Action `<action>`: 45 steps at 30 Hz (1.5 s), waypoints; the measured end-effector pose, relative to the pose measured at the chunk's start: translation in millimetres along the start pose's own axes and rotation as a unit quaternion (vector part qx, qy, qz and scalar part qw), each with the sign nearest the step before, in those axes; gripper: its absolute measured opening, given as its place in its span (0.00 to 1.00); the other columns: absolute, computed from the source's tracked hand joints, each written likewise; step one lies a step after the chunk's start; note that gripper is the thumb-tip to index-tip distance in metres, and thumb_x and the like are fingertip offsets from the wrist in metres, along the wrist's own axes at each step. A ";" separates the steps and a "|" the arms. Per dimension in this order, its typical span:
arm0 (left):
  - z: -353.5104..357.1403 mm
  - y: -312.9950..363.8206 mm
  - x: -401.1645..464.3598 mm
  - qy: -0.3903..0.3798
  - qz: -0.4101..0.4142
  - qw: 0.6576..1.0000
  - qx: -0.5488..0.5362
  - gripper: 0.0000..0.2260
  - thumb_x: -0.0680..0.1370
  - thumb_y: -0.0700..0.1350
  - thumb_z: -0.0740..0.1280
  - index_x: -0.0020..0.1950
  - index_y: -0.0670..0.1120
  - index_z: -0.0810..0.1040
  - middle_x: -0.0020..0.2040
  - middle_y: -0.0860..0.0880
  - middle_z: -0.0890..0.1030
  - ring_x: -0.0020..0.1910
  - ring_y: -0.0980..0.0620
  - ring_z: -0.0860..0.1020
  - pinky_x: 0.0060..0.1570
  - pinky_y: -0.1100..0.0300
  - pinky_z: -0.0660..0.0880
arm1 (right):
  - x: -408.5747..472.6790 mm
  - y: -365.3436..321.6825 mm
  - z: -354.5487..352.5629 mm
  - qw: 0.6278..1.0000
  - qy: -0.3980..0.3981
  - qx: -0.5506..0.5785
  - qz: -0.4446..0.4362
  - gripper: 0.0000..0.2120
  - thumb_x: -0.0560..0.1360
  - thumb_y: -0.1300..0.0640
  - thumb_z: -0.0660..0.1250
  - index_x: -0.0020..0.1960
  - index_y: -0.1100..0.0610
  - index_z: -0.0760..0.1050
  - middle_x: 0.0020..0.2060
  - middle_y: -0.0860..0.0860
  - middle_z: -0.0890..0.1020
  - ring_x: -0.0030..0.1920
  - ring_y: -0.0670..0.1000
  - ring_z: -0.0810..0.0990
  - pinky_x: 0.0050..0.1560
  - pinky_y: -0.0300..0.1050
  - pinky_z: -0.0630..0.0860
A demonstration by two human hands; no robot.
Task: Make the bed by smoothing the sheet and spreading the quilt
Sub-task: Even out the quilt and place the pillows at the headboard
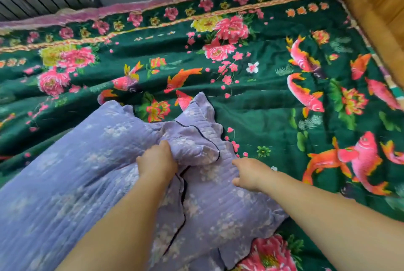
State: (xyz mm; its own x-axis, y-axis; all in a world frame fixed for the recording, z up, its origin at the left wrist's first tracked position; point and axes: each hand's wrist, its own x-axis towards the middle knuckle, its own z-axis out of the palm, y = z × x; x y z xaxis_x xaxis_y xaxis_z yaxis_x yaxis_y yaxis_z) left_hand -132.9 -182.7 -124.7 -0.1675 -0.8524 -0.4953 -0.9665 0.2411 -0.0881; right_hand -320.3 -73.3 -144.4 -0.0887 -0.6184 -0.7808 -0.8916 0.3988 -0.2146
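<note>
The lilac quilt (87, 172) — ruffled, bunched — lies at the bed's near edge on the green sheet (273, 106), left hand (156, 162) gripping a fold, right hand (251, 174) loosely curled, holding nothing.

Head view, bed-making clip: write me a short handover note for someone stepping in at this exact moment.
Left hand: grips a bunched fold of the lilac quilt.
Right hand: on the quilt's edge, fingers curled; grip unclear.
Quilt: heaped at the near side, not yet spread.
Green floral sheet: covers the bed, wrinkles on the left part.
Left to do: smooth the sheet, spread the quilt.
</note>
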 end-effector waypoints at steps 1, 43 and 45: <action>-0.4 -1.2 0.8 0.008 0.011 1.000 -0.007 0.15 0.75 0.45 0.64 0.59 0.42 0.68 0.58 0.41 0.77 0.58 0.39 0.76 0.53 0.51 0.72 | 4.7 -3.0 4.3 1.000 0.003 0.013 0.015 0.26 0.75 0.47 0.66 0.68 0.58 0.65 0.66 0.57 0.71 0.66 0.58 0.70 0.61 0.51 0.72; -325.2 246.1 -213.4 0.516 0.156 0.702 -0.465 0.10 0.77 0.40 0.61 0.54 0.41 0.80 0.52 0.41 0.82 0.52 0.42 0.77 0.48 0.59 0.64 | -317.9 82.6 -256.3 0.449 0.534 0.664 -0.268 0.06 0.68 0.59 0.68 0.34 0.54 0.74 0.30 0.46 0.77 0.37 0.47 0.74 0.44 0.48 0.73; -340.1 279.0 -223.2 0.522 0.222 0.681 -0.464 0.10 0.75 0.40 0.62 0.51 0.41 0.80 0.46 0.44 0.80 0.47 0.47 0.76 0.42 0.65 0.62 | -331.3 101.2 -263.1 0.361 0.550 0.693 -0.296 0.05 0.68 0.59 0.67 0.35 0.58 0.73 0.33 0.52 0.76 0.39 0.51 0.74 0.44 0.50 0.73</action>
State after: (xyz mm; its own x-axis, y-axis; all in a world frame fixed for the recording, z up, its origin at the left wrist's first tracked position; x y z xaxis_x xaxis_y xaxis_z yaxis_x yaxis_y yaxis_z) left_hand -431.3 -82.9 255.2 -0.0622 -0.7733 0.6310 -0.4021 0.5980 0.6933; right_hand -498.0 -6.1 247.0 -0.8665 -0.4643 0.1833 0.1113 -0.5377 -0.8357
